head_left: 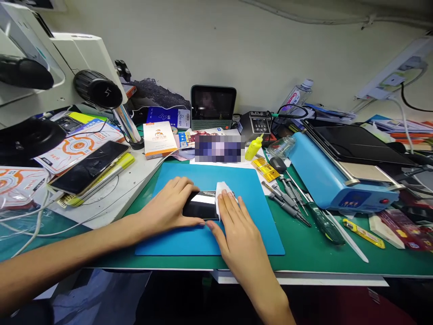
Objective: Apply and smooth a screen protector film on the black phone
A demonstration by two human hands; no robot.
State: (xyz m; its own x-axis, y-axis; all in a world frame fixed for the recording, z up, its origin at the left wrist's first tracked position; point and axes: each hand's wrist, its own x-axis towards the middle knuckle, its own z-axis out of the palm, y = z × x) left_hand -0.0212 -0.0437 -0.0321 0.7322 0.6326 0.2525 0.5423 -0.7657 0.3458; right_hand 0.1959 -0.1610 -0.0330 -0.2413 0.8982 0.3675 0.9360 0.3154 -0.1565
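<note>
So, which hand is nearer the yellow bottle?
Right. The right hand, on the white cloth, lies in front of the yellow bottle; the left hand, holding the dark device, is farther off to the left.

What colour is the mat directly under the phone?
The mat is blue; best seen in the head view.

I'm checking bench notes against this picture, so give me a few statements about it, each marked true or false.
1. The left hand holds one end of a dark device over the blue mat. True.
2. The right hand grips a screwdriver. False: the right hand lies over a white cloth or tissue on the device.
3. The yellow squeeze bottle is beyond the mat's far edge. True.
4. The green-handled tool lies on the blue mat. False: the green-handled tool lies to its right, on the green surface.
</note>
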